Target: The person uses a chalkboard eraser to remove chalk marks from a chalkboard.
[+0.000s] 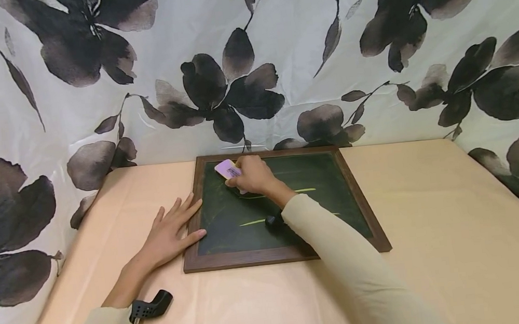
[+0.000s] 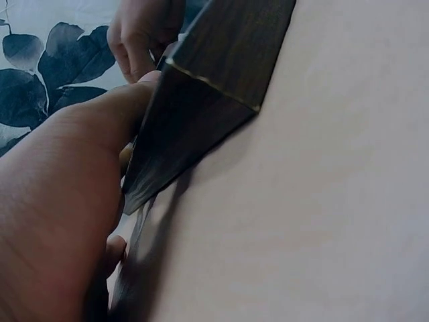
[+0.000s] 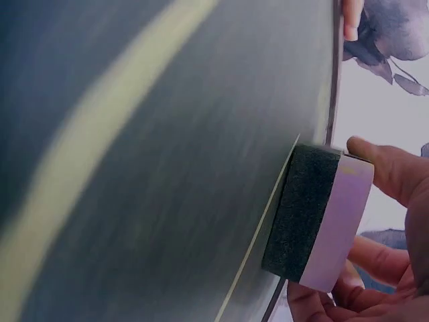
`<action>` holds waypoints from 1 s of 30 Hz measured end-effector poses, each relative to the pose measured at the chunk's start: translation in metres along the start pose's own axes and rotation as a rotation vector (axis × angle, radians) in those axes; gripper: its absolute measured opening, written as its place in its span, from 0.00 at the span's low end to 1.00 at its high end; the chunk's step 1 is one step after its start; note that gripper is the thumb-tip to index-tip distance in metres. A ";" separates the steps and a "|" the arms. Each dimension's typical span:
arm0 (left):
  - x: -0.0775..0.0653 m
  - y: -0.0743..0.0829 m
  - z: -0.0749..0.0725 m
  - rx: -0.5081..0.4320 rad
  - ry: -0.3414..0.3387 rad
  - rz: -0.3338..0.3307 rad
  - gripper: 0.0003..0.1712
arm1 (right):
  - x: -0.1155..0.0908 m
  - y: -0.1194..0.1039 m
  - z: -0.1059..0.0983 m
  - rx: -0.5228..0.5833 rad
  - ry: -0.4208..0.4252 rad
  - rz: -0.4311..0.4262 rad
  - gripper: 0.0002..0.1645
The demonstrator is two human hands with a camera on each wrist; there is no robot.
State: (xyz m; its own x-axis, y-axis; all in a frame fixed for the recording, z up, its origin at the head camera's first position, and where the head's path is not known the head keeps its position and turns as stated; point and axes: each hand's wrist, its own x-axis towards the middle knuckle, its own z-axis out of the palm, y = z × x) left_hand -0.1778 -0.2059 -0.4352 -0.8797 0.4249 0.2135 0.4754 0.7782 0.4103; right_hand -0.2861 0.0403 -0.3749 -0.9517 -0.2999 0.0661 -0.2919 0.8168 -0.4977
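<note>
A chalkboard [image 1: 266, 237] with a brown wooden frame lies on the table. Yellow chalk lines cross its dark surface; one thick yellow stroke [image 3: 87, 134] shows close up in the right wrist view. My right hand [image 1: 253, 175] grips a chalkboard eraser [image 1: 227, 169] near the board's upper left. The eraser has a lilac back and a black felt pad [image 3: 303, 211], which is against the board beside a thin yellow line. With fingers spread, my left hand [image 1: 168, 236] rests on the frame's left side. In the left wrist view the thumb lies along the frame [image 2: 201, 87].
Beneath the board is a table with a peach cover [image 1: 437, 202]. A white sheet with dark flowers [image 1: 295, 49] hangs behind the table and along its sides. A black wrist camera [image 1: 153, 305] sits on the left wrist, another [image 1: 273, 221] on the right.
</note>
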 end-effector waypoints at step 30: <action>0.000 -0.003 -0.002 0.001 -0.027 -0.028 0.43 | -0.049 0.151 -0.095 -0.133 0.079 0.068 0.34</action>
State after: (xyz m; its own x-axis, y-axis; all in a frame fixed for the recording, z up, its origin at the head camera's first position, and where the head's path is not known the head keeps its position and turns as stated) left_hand -0.1789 -0.2092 -0.4345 -0.8921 0.4153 0.1782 0.4508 0.7902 0.4152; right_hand -0.2929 0.2253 -0.3715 -0.9726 -0.2064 0.1069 -0.2319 0.8936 -0.3844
